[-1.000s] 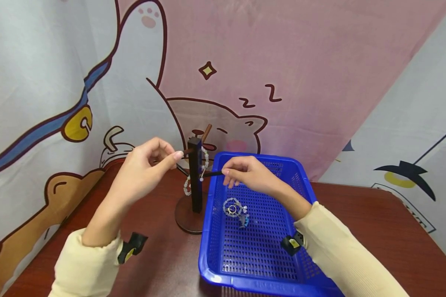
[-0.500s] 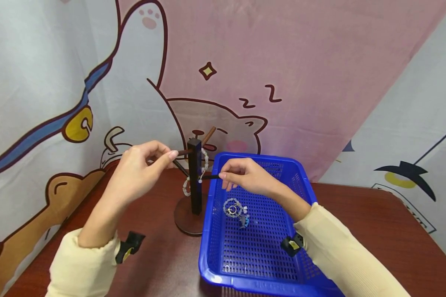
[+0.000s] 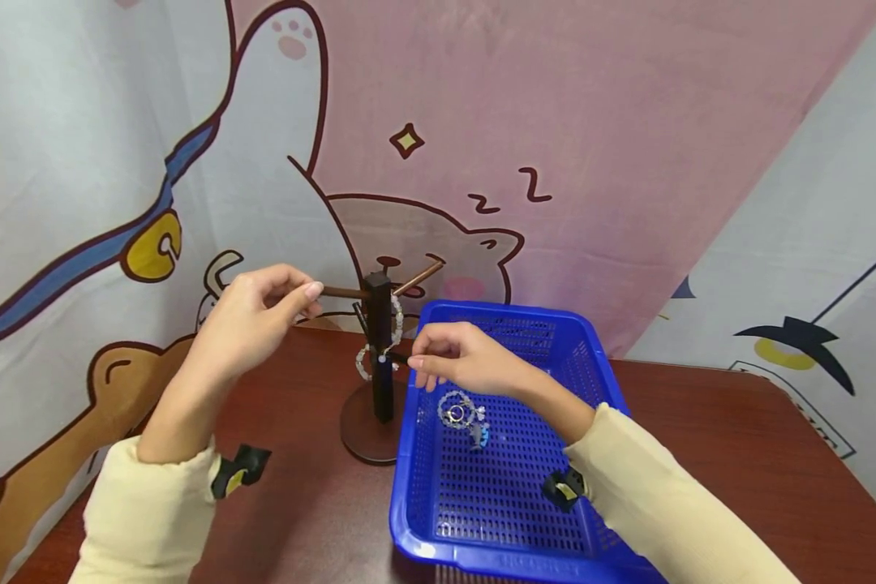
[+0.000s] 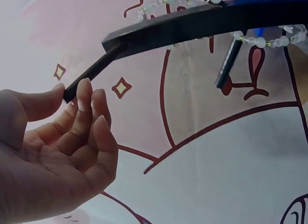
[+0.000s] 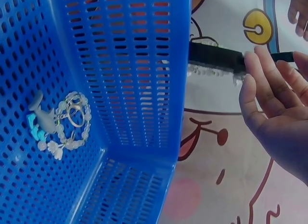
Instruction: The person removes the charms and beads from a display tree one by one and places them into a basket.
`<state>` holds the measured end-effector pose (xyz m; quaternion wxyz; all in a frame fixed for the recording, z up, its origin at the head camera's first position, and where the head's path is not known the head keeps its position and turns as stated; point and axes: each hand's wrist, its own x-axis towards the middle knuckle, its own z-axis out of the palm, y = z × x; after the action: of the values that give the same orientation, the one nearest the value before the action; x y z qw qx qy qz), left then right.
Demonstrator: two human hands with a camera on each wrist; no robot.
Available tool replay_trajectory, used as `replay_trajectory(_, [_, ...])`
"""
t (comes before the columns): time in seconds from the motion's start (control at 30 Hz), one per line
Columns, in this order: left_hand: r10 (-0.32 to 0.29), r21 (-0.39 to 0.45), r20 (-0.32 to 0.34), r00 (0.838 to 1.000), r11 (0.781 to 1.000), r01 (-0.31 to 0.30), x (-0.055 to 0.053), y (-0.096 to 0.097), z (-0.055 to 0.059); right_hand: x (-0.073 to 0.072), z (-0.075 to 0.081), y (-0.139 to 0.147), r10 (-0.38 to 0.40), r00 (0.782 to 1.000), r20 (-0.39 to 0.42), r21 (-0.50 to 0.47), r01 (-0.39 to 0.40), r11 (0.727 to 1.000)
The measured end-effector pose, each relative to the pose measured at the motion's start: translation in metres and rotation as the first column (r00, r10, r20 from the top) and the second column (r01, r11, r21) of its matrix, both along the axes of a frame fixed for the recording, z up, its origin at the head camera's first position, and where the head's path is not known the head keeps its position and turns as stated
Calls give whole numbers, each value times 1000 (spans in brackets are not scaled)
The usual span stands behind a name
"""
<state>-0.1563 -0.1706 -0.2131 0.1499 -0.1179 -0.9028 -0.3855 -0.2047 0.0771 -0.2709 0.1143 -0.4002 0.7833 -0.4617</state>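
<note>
A dark wooden jewellery stand (image 3: 384, 397) with side pegs rises from a round base. Its upper left peg (image 3: 345, 292) is pinched near the tip between thumb and fingertips of my left hand (image 3: 255, 320). On the other side my right hand (image 3: 470, 357) pinches a lower peg (image 3: 400, 358). One pale beaded bracelet (image 3: 397, 320) hangs at the right of the post, and another beaded bracelet (image 3: 362, 362) hangs lower at the left. In the left wrist view, my thumb (image 4: 45, 102) presses against the peg's end.
Right of the stand sits a blue perforated basket (image 3: 403, 487), its left rim close to the round base. Inside lie a beaded bracelet with a ring (image 5: 85, 130) and a grey dolphin-like charm (image 5: 45, 119). A cartoon-printed cloth (image 3: 628, 122) hangs behind the reddish-brown table (image 3: 299, 503).
The stand has turned: its upper left peg has swung out leftward with my left hand, and the back peg has swung right. My right hand has moved left and slightly down with the lower peg.
</note>
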Motion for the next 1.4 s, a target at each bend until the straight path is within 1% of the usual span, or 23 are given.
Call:
replay_trajectory(0.2, [3,23,-28,1000,1000,-3,-9,-5,-3,4,0,-12,19,1000,-2,15,-19,1000])
replay_trajectory(0.3, [1,44,-30,1000,999,0,-14,-6,-5,6,0,-17,22,1000,-10,22,-22,1000])
replay_trajectory(0.5, [-8,92,-12,1000,996,9,-23,-6,-8,11,1,-24,7,1000,-1,40,-7,999])
replay_trajectory(0.7, [-26,136,12,1000,990,25,-31,-5,-9,14,0,-30,5,1000,16,44,-5,999])
replay_trajectory(0.9, [-51,183,8,999,982,48,-39,-3,-11,16,0,-35,10,1000,11,29,-10,1000])
replay_trajectory(1.1, [-51,198,24,998,979,45,-40,-3,-12,17,0,-37,11,1000,7,30,-11,999])
replay_trajectory(1.4, [-61,214,32,998,975,52,-42,-4,-13,14,-1,-30,-8,1000,-15,62,9,998])
